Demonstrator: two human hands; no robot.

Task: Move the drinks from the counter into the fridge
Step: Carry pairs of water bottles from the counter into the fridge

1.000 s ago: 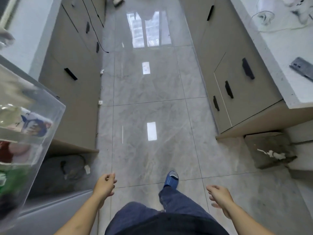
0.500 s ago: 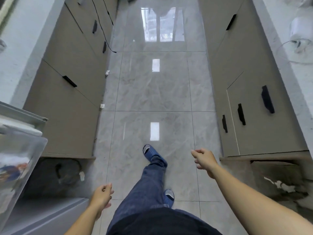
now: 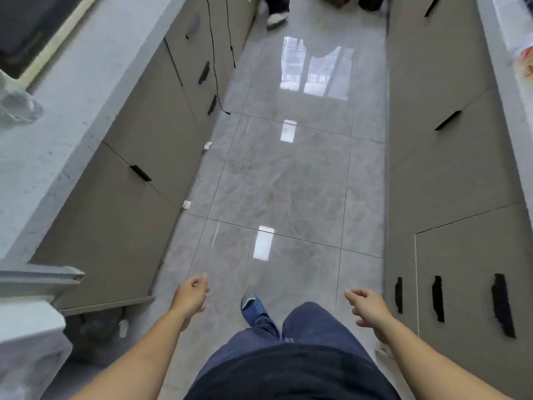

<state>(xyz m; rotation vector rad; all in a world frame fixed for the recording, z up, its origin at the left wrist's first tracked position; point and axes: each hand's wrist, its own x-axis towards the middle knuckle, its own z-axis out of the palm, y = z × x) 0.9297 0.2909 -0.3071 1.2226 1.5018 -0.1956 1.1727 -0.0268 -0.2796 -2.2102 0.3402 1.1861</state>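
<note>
I look down a narrow kitchen aisle with a glossy grey tiled floor. My left hand hangs in front of me with loosely curled fingers and holds nothing. My right hand is out to the right, fingers relaxed, also empty. No drink is in view. The fridge's open door shows only as a grey edge at the lower left. The left counter and the right counter run along both sides.
Beige cabinets with black handles line both sides of the aisle. A black cable hangs down the left cabinets. Another person's feet stand at the far end. A clear plastic bag lies on the left counter.
I have walked forward down the aisle, away from the fridge door, which slid out at the lower left. My arms swung with the steps; both hands stayed empty.
</note>
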